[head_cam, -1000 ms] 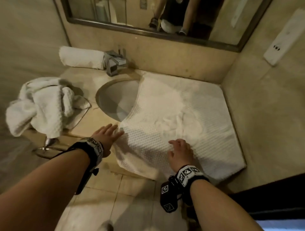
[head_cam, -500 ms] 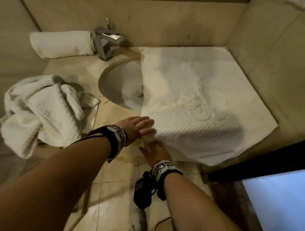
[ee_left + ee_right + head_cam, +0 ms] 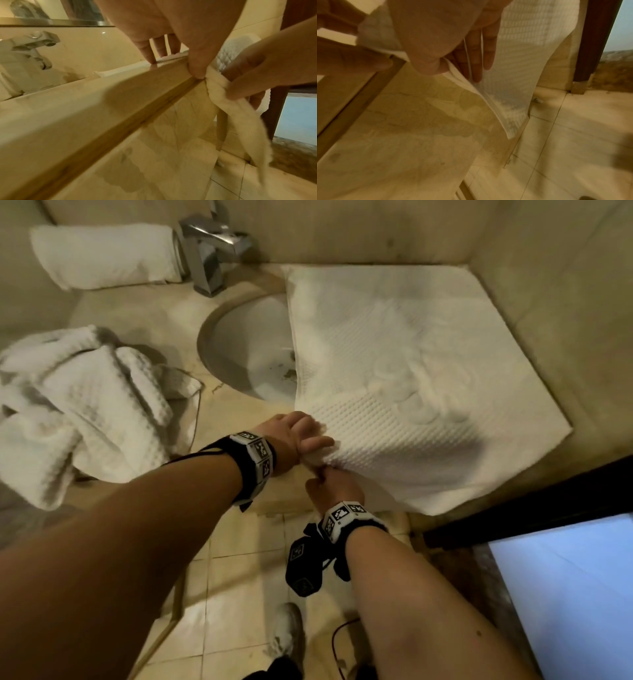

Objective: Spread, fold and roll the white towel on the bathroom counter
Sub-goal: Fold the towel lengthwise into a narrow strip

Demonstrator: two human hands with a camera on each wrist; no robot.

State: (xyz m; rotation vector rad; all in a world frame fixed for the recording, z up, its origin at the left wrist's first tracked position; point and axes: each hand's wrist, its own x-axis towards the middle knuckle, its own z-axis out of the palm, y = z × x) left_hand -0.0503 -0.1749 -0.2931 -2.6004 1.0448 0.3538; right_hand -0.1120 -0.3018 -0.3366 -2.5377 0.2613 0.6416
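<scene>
Head view: the white towel (image 3: pixel 404 378) lies spread flat over the right part of the desk (image 3: pixel 144 313), its left edge overhanging the sink (image 3: pixel 250 350) and its near edge hanging past the desk's front lip. Both hands meet at the towel's near-left corner. The left hand (image 3: pixel 294 440) has its fingers curled over the bunched corner and grips it; the fingertips are hidden in the cloth. The right hand (image 3: pixel 334 491), just below and touching the same corner, pinches the hanging edge from the front; its fingertips are also hidden from above.

Left wrist view: the thumb presses the gathered cloth (image 3: pixel 216 83) against the desk's front edge (image 3: pixel 120 97), three fingers (image 3: pixel 150 54) reach onto the top, and the other hand (image 3: pixel 260 75) wraps the twisted fabric from the right. Right wrist view: the thumb and fingers (image 3: pixel 477 59) pinch the towel's hem (image 3: pixel 488 100); the picture is blurred and the waffle weave only faintly legible.

Count: three towels in all, namely the spread one, one rolled towel (image 3: pixel 102 254) at the back left beside the faucet (image 3: pixel 212 251), and one crumpled towel (image 3: pixel 78 405) at the left, cut off by the frame. One sink, one faucet, two wrist bands. A shoe (image 3: pixel 287 635) shows on the tiled floor (image 3: pixel 233 583), partly cropped.
</scene>
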